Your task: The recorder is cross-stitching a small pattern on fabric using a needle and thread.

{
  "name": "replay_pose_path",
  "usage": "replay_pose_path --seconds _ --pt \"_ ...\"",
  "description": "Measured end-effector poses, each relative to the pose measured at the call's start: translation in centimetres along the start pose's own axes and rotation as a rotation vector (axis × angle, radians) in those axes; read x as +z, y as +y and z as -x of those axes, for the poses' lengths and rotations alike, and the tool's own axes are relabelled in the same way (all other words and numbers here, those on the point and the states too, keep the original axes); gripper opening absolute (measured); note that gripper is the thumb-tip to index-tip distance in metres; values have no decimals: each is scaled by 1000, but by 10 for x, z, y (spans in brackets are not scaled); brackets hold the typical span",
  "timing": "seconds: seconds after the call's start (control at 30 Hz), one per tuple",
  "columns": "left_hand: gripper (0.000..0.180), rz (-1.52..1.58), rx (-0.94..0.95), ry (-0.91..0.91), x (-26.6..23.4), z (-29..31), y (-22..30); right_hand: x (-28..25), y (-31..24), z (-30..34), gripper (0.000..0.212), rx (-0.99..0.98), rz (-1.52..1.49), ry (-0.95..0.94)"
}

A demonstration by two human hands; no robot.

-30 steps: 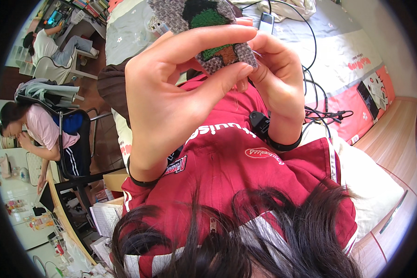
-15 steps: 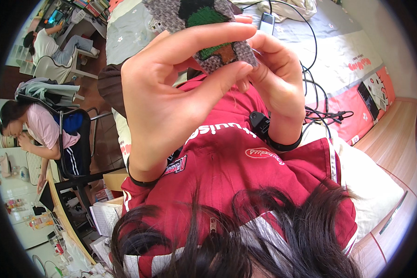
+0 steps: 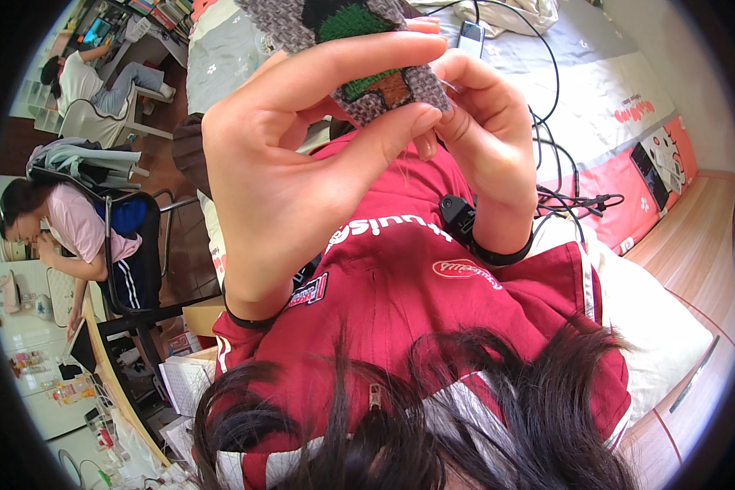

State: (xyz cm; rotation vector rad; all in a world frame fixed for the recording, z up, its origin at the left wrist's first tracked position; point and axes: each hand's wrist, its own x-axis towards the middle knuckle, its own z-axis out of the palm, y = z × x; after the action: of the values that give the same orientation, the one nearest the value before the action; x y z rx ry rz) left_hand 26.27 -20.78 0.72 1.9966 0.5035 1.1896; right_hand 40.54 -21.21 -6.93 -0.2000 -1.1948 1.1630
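A grey knitted patch [image 3: 302, 20] with a green, black and brown motif is held up close to the camera, near the top of the view. My left hand [image 3: 294, 180] pinches its lower edge between thumb and fingers. My right hand [image 3: 486, 143] grips the patch's right lower corner with its fingertips; a thin pale thread shows by those fingers. A black band sits on each wrist. Below the hands are my red shirt [image 3: 400, 286] and my dark hair [image 3: 433, 416].
A bed [image 3: 580, 90] with a grey and pink cover, a phone [image 3: 471, 37] and black cables [image 3: 563, 196] lies behind. At left a person in pink [image 3: 65, 229] sits by a black chair; another person [image 3: 82, 77] sits farther back. A cluttered desk [image 3: 98, 384] is at lower left.
The patch and both hands have shifted slightly upward in view; the grip on the patch is the same.
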Motion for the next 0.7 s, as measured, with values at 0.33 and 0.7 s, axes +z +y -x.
replay_pose_path --seconds 0.33,0.7 --pt "36 -11 -21 -15 0 -1 0 -1 0 0 12 8 -37 -2" --pt "35 -13 -20 24 1 1 -2 1 -2 0 12 10 25 13"
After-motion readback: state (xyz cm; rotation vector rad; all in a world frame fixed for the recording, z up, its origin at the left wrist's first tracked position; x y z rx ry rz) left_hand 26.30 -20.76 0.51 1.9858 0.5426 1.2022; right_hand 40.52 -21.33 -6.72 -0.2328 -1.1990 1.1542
